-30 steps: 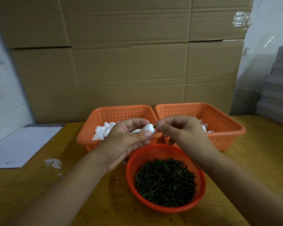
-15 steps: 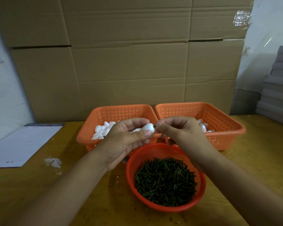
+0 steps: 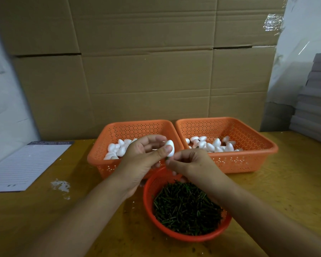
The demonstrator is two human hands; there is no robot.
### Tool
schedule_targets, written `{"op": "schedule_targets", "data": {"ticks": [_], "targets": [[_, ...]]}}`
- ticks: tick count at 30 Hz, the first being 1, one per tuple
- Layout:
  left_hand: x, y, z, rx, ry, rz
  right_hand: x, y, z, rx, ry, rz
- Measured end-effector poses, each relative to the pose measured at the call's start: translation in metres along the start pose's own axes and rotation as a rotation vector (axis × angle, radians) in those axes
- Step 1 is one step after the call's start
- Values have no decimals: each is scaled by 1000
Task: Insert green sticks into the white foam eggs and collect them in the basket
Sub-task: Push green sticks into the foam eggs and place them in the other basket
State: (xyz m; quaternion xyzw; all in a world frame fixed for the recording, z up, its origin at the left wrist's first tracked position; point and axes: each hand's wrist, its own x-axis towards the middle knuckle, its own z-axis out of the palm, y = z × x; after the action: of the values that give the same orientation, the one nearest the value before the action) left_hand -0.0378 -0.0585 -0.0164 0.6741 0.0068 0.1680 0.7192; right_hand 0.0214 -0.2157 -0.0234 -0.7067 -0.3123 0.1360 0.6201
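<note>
My left hand (image 3: 143, 160) pinches a white foam egg (image 3: 170, 147) between thumb and fingers, above the near rim of the left orange basket (image 3: 107, 160). My right hand (image 3: 189, 162) pinches a green stick (image 3: 166, 158) whose tip meets the egg's underside. The left basket holds several plain white eggs (image 3: 117, 148). More eggs (image 3: 213, 145) lie in the right orange basket (image 3: 248, 162). A round orange bowl (image 3: 193, 236) in front of me is filled with green sticks (image 3: 185, 204).
A lined paper pad (image 3: 24, 164) lies on the left of the wooden table (image 3: 285, 182), with white crumbs (image 3: 60, 185) beside it. Cardboard boxes (image 3: 146, 71) form a wall behind the baskets. Grey sheets (image 3: 315, 101) are stacked at the right.
My right hand has dropped lower, from beside the egg to below it. The egg in my left hand now stands upright with the stick at its underside.
</note>
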Motion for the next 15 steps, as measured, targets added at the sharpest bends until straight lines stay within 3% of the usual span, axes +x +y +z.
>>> {"op": "schedule_targets", "data": {"ticks": [6, 15], "targets": [[1, -1, -2, -28, -3, -7, 0, 2, 3, 64, 34, 31], [0, 0, -3, 62, -46, 27, -1, -3, -2, -53, 117, -84]]}}
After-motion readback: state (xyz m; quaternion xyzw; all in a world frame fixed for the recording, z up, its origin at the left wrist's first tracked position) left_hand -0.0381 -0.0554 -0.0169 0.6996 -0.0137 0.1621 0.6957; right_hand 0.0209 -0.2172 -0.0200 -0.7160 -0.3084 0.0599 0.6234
